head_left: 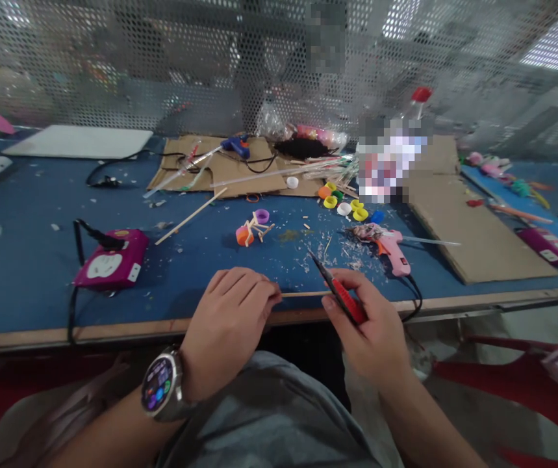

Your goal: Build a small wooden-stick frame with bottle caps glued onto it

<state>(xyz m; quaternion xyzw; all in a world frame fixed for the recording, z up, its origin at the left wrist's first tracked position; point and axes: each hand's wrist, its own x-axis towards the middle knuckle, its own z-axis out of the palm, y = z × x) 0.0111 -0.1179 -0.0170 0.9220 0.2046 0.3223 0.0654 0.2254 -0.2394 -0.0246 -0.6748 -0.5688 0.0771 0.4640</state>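
My left hand (230,318), with a smartwatch (160,385) on its wrist, is closed with curled fingers at the table's front edge. It pinches one end of a thin wooden stick (304,294). My right hand (373,328) is closed around a red-and-black utility knife (347,300), its dark tip pointing up and left. The stick's other end reaches the fingertips of my right hand; whether they grip it too is hard to tell. Beyond my hands stands a small figure of sticks joined to an orange bottle cap (244,236), beside a purple cap (262,216).
A pink glue gun (395,252) lies right of my hands, among glue scraps. A purple power box (113,260) with cables sits at left. Behind are a long stick (191,217), several caps (343,208), a blue glue gun (236,146) and cardboard (483,227).
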